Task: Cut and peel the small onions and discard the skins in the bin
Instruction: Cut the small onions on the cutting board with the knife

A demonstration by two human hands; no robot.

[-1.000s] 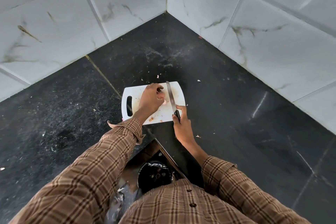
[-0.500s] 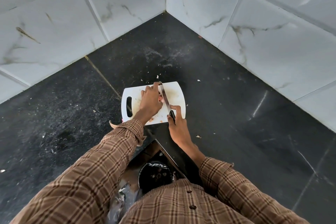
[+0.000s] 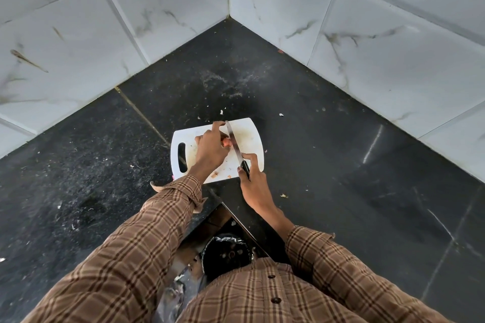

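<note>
Fingers [image 3: 242, 156] of right hand [image 3: 253, 181] curled round black knife [image 3: 234, 145] handle, index laid along spine, blade angled far-left across white cutting board [image 3: 250, 139]. Left hand [image 3: 210, 148] curled over small onion [image 3: 226, 142], pinning it to board; blade touches onion's right side. Board sits on black counter [image 3: 328, 165] in tiled corner. Skin scraps [image 3: 214, 173] on board's near edge. Bin [image 3: 225, 254] with black liner below counter edge, near the body, between plaid sleeves [image 3: 147, 238].
</note>
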